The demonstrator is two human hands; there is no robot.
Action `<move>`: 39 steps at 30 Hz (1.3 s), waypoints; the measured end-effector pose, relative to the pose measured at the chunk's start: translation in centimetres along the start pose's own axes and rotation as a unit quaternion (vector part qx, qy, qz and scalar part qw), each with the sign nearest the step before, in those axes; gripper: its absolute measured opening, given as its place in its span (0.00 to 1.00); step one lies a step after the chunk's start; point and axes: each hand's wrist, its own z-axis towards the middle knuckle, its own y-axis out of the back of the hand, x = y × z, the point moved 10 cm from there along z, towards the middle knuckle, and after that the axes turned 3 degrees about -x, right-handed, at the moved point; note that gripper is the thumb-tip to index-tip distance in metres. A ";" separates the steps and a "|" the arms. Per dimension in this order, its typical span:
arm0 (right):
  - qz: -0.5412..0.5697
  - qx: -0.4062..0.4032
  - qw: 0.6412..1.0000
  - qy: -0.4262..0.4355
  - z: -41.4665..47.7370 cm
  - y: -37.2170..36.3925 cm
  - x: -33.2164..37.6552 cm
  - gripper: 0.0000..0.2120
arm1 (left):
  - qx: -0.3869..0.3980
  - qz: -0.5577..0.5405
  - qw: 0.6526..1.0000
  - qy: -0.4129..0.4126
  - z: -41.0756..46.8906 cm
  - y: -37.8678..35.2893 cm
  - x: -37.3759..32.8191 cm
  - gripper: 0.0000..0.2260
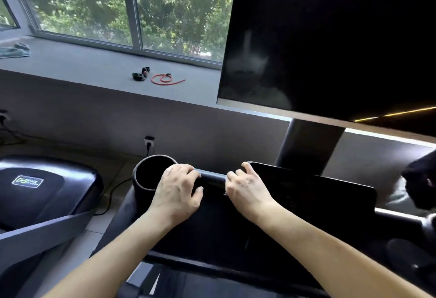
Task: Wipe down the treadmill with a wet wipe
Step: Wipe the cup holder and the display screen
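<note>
Black treadmill console [212,227], lower centre. Left hand [177,189] grips crossbar [213,178] beside cup holder [139,186]; right hand [247,189] curled at panel [318,191] edge, grip unclear. Wet wipe unseen. Likely best: overlapping strokes, light over panel.

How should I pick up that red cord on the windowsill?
Pinch the red cord at its looped end, coming straight down from above. It lies flat on the windowsill, and the loop gives more to grip than the thin tail.
</note>
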 end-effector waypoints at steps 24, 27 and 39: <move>0.092 -0.085 0.985 -0.115 1.8 3.0 -9.8 0.11 | 0.032 -0.164 0.983 0.076 2.4 -3.0 -6.3 0.10; 0.139 -0.075 0.972 -0.172 1.1 2.2 -11.1 0.13 | 0.031 -0.175 0.980 0.086 2.8 -3.1 -6.5 0.10; 0.268 -0.123 0.926 -0.237 -3.0 1.2 -13.1 0.14 | 0.054 -0.290 0.946 0.134 5.5 -3.9 -8.4 0.08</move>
